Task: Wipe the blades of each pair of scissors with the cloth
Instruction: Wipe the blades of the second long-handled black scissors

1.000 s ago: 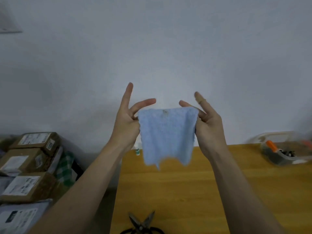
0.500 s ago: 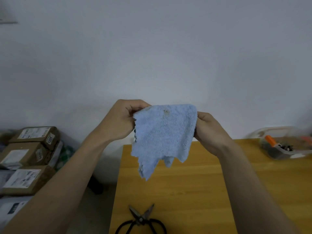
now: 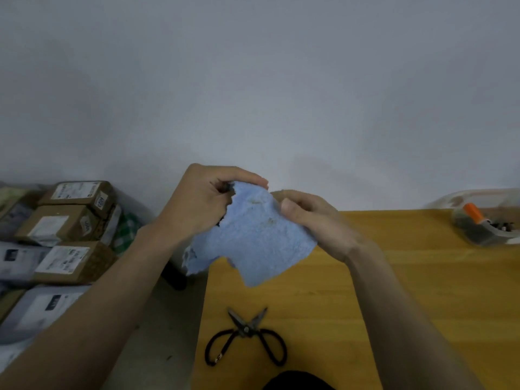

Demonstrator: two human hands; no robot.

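above the far left corner of the table [image 3: 422, 277], the fingers [image 3: 242, 177] of the left hand [image 3: 202, 204] are curled over the upper edge of the cloth [image 3: 253, 237] and grip it, with something small and dark partly hidden inside the fist; what it is cannot be told. the right hand [image 3: 312, 220] faces it from the other side, its thumb pressed on the front of the cloth and its other fingers folded behind, so that it pinches the cloth's right edge. both hands are closed on the fabric and nearly touch at the top. the cloth is pale blue and fluffy, with a few faint brownish marks near its upper middle; it hangs slack from the two grips, its ragged lower edge clear of the table. below it, nearer the person, a pair of scissors [image 3: 246, 334] with black loop handles lies flat on the yellow wooden table, blades spread in a v that points away from the person, well apart from the cloth and from both hands. at the far right of the table stands a clear plastic container [image 3: 484, 220] with an orange-tipped item inside. off the table's left side, cardboard boxes [image 3: 67, 220] with white labels are stacked. a plain pale wall [image 3: 253, 80] fills the background.
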